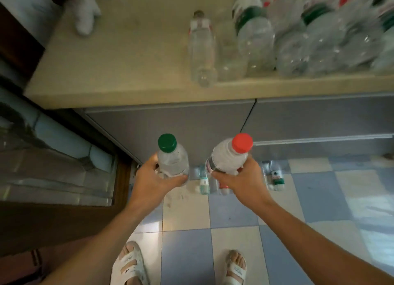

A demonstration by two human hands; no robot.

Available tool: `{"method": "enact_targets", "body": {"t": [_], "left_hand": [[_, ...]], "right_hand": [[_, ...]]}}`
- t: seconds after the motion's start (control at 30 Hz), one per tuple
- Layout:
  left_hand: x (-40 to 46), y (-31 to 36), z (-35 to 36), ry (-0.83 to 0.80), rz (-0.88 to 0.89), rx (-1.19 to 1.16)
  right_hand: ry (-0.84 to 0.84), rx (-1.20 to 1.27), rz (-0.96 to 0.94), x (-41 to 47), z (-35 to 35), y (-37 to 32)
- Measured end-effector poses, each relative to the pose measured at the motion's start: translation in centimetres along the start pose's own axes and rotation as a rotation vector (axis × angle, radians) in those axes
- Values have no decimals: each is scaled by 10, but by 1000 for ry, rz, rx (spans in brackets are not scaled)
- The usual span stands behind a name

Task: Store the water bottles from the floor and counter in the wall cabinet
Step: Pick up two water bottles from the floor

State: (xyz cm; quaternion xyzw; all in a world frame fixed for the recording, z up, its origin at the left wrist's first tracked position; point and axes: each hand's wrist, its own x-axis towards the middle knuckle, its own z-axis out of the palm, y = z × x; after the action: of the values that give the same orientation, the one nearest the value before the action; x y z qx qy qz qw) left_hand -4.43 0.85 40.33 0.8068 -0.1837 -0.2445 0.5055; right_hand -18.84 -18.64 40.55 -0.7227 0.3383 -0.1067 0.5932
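Note:
My left hand (151, 179) grips a clear water bottle with a green cap (172, 156), held upright in front of the base cabinet. My right hand (245, 183) grips a second bottle with a red cap (230, 154), tilted slightly right. Several more bottles (276, 178) stand on the floor against the cabinet foot, partly hidden behind my hands. On the beige counter (119, 71) one clear bottle (201, 48) lies on its side, and a blurred heap of bottles (315, 35) fills the right end. The wall cabinet is out of view.
Grey base cabinet doors (181, 126) face me under the counter. A dark wooden door with glass panes (53, 161) stands at the left. The floor has blue and cream tiles (234, 212); my sandalled feet (181, 267) are at the bottom. A white object (85, 11) sits on the counter's far left.

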Motion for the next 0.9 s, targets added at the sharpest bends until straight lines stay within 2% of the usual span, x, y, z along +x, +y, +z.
{"method": "enact_targets", "body": {"t": [0.27, 0.5, 0.9], "left_hand": [[-24, 203, -44, 156, 224, -41], [-8, 374, -91, 283, 408, -122], [116, 608, -209, 277, 741, -203]], "right_hand": [[-120, 63, -235, -12, -94, -187], [-98, 112, -474, 2, -144, -351], [27, 128, -814, 73, -175, -604]]}}
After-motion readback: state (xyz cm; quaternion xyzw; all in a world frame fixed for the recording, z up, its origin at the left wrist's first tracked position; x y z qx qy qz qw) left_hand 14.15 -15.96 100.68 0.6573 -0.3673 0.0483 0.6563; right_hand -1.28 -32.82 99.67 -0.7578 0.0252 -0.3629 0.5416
